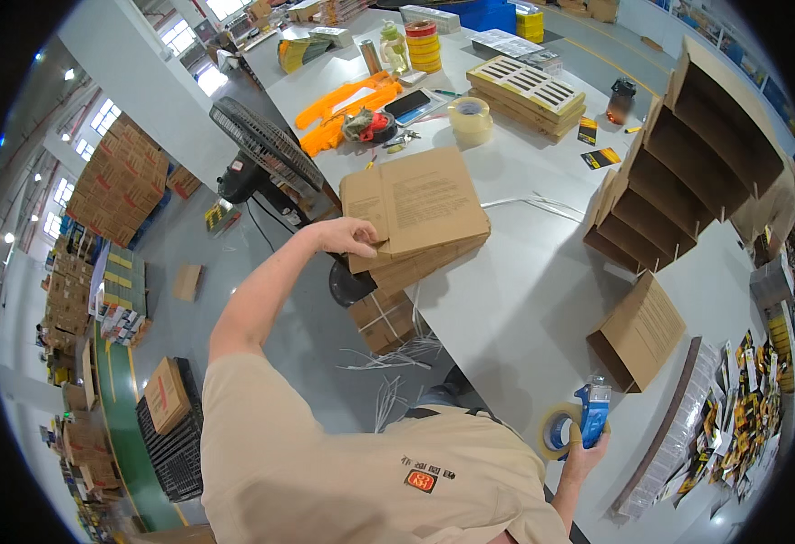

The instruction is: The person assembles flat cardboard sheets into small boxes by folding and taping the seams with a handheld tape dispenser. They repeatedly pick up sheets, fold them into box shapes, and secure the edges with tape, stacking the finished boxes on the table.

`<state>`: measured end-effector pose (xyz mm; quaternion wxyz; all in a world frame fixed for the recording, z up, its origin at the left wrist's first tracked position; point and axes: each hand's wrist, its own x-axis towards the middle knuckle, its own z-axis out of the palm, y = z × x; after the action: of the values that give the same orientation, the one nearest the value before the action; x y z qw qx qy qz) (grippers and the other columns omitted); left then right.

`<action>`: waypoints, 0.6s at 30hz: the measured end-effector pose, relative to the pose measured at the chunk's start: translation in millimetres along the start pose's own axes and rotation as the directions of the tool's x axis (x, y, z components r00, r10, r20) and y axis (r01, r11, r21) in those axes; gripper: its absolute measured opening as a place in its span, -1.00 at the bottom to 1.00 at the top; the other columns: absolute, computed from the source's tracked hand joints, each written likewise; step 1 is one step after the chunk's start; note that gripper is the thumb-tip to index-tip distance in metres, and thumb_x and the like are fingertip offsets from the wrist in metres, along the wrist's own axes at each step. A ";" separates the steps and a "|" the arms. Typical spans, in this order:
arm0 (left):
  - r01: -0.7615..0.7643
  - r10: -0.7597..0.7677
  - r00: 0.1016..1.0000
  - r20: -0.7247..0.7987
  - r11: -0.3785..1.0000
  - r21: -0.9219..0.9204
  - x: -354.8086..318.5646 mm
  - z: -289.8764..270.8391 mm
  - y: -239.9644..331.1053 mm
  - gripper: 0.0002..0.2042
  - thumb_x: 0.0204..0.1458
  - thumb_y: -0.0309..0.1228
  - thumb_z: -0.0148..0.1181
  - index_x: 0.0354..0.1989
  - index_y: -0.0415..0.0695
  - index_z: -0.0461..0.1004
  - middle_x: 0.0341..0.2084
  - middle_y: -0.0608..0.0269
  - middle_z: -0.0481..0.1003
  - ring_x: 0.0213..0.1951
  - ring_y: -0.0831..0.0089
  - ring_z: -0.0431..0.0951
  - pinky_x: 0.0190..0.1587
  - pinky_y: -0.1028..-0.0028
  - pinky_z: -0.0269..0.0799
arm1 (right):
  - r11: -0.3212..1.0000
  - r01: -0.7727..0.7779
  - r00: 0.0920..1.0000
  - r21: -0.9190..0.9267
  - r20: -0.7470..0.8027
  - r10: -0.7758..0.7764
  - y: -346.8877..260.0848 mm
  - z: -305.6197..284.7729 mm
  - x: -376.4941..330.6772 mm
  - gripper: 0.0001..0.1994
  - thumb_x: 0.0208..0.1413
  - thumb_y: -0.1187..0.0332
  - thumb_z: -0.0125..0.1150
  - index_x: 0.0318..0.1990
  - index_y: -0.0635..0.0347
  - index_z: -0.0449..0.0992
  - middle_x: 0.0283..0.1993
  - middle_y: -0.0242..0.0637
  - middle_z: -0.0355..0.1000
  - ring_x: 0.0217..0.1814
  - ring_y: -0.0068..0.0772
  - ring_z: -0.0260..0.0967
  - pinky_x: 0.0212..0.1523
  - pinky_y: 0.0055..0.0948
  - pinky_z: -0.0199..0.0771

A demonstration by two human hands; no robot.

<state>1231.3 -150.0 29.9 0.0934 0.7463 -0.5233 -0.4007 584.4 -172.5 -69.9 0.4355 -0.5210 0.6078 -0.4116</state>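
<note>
A stack of flattened cardboard boxes lies at the table's near left edge, printed side up. My left hand has its fingers curled over the left edge of the top one. At the lower right, my right hand grips a blue tape dispenser loaded with a roll of tape. Just beyond it stands a folded-up cardboard box; its inside is mostly hidden. Farther back, several open cardboard boxes are nested in a tall, leaning row.
Yellowish tape rolls, a phone and an orange cloth lie behind the stack. Black-and-yellow packets are heaped at the right. A black fan stands left of the table. White straps litter the floor.
</note>
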 end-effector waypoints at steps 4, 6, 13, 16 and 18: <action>-0.017 0.175 0.947 -0.269 0.865 0.502 -8.1 20.8 32.4 -0.70 0.08 -0.35 0.25 -0.03 -0.16 0.52 -0.25 0.18 0.55 -0.17 0.22 0.59 -0.12 0.27 0.53 | 0.999 0.049 0.998 0.010 -0.040 -0.048 3.5 -18.7 -17.4 -0.39 -0.04 0.40 0.49 0.17 0.38 0.37 0.02 -0.19 0.44 0.04 -0.36 0.40 0.13 -0.37 0.39; -0.059 0.410 0.852 -0.326 0.694 0.718 -22.3 44.0 68.3 -0.76 0.03 -0.41 0.21 -0.10 -0.13 0.53 -0.32 0.16 0.53 -0.20 0.15 0.61 -0.18 0.24 0.56 | 0.991 0.123 0.981 -0.045 -0.144 -0.129 -1.0 -23.6 -19.2 -0.38 -0.03 0.39 0.48 0.19 0.39 0.36 0.04 -0.17 0.44 0.06 -0.34 0.40 0.15 -0.36 0.39; -0.618 0.736 0.668 0.111 0.466 0.633 -111.6 115.0 211.7 -0.87 0.04 -0.41 0.16 -0.24 -0.06 0.48 -0.47 0.19 0.46 -0.39 0.19 0.58 -0.35 0.27 0.56 | 0.892 0.440 0.806 0.101 -0.482 -0.343 -51.3 -23.4 51.0 -0.36 0.15 0.21 0.40 0.23 0.48 0.30 0.12 -0.11 0.42 0.10 -0.31 0.38 0.14 -0.33 0.40; -0.618 0.645 0.760 0.081 0.677 0.400 -108.7 149.9 251.1 -0.76 0.19 -0.41 0.05 0.02 -0.07 0.42 -0.44 0.17 0.49 -0.40 0.13 0.57 -0.36 0.26 0.53 | 0.812 0.355 0.920 0.463 -0.327 -0.216 -53.0 -15.0 84.1 -0.46 0.22 0.28 0.32 0.22 0.44 0.31 0.06 -0.19 0.44 0.00 -0.41 0.41 -0.01 -0.44 0.47; -0.489 0.498 0.863 -0.089 0.866 0.099 -91.6 166.0 262.8 -0.61 0.22 -0.36 0.05 0.22 -0.04 0.27 -0.41 0.14 0.49 -0.39 0.16 0.59 -0.34 0.28 0.53 | 0.836 0.239 0.956 0.493 -0.269 -0.115 -39.3 -0.5 92.4 -0.52 0.23 0.28 0.32 0.17 0.41 0.35 0.01 -0.22 0.45 -0.01 -0.43 0.40 0.01 -0.43 0.45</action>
<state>918.2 -139.5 112.8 0.1943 0.6116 -0.7051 -0.3017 587.6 -268.8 -41.6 0.4472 -0.3871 0.4683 -0.6564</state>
